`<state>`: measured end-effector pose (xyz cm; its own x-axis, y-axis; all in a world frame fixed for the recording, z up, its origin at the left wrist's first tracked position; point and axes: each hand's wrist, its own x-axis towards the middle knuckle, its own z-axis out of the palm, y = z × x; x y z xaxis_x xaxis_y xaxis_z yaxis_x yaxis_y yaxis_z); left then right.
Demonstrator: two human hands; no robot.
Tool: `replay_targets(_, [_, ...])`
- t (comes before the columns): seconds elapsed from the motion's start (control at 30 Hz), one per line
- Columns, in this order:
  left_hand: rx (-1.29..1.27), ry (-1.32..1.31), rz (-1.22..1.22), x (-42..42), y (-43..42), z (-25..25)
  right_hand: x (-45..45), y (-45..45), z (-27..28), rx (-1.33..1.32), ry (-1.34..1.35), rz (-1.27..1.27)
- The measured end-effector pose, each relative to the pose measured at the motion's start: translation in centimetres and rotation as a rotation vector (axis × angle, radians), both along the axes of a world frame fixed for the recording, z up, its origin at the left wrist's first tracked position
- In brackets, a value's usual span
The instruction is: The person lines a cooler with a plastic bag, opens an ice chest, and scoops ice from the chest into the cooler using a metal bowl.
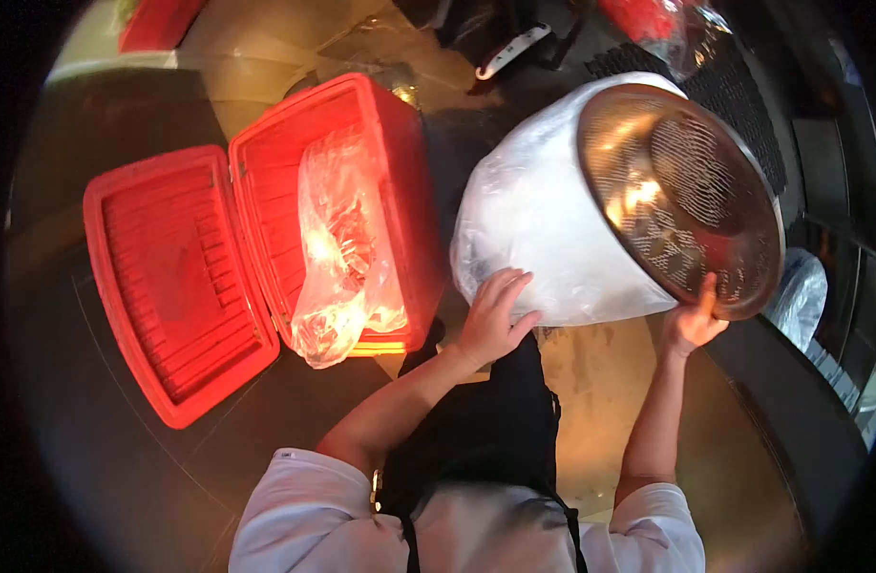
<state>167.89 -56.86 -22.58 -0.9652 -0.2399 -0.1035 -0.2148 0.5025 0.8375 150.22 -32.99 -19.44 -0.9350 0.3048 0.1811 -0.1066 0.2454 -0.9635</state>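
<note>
A large white tub [543,210] wrapped in clear plastic stands tilted in front of me, right of centre. Over its mouth lies a round perforated metal strainer [638,162]. My right hand [697,323] grips the strainer's lower rim, thumb on its face. Against the tub's lower left side rests my left hand [498,315], fingers spread. To the left is a red bin [400,143] with its hinged lid [175,277] swung open. A clear plastic bag [337,248] hangs in the bin and over its near edge; its contents are unclear.
A dark mat [743,110] lies behind the tub. At the top right is a red item in clear plastic [648,19]. Another plastic bag [801,296] sits at the right by dark cabinets. A white-handled object [514,52] is at the top, and a red container [161,21] at the top left.
</note>
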Motion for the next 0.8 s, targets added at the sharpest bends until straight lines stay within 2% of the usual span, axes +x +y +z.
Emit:
replay_targets(0.07, [0.028, -0.018, 0.212, 4.1, -1.5, -0.5, 1.1, -6.3, 0.6, -0.074, -0.073, 0.169])
replay_targets(0.17, [-0.164, -0.145, 0.506, 11.4, -6.4, -2.7, 3.6, -17.5, 1.7, -0.092, -0.143, 0.525])
replay_targets(0.2, [0.000, -0.100, 0.729, 12.7, -9.5, -2.3, 4.8, -21.5, 2.4, -0.076, -0.122, 0.649])
replay_targets(0.27, [-0.222, -0.260, 0.887, 19.9, -16.9, -6.3, 7.2, -28.6, 2.7, -0.018, 0.010, 0.842])
replay_targets(0.33, [-0.310, -0.518, 0.911, 24.3, -24.1, -8.9, 10.3, -33.8, 1.1, -0.010, 0.033, 0.974])
replay_targets(0.4, [-0.599, -0.659, 0.745, 29.1, -30.0, -13.9, 13.6, -37.8, 0.3, 0.199, 0.080, 1.044])
replay_targets(0.47, [-0.740, -0.797, 0.640, 31.3, -32.4, -17.3, 16.8, -41.3, -2.1, 0.311, 0.218, 1.121])
replay_targets(0.53, [-0.623, -0.951, 0.624, 33.9, -33.9, -20.4, 20.3, -44.5, -5.1, 0.377, 0.277, 1.185])
replay_targets(0.57, [-0.439, -1.022, 0.666, 34.2, -34.3, -21.8, 21.8, -46.1, -6.9, 0.406, 0.251, 1.246])
replay_targets(0.6, [-0.252, -1.085, 0.699, 34.7, -34.0, -22.8, 22.4, -48.1, -9.3, 0.386, 0.361, 1.305])
replay_targets(0.67, [-0.097, -1.114, 0.390, 35.3, -33.2, -22.5, 25.4, -50.2, -12.7, 0.569, 0.387, 1.300])
replay_targets(0.77, [0.019, -1.079, 0.485, 34.8, -32.2, -20.4, 29.9, -52.2, -18.8, 0.603, 0.174, 1.170])
replay_targets(0.8, [0.072, -1.030, 0.514, 34.6, -32.1, -19.6, 30.9, -52.9, -19.3, 0.391, -0.042, 1.150])
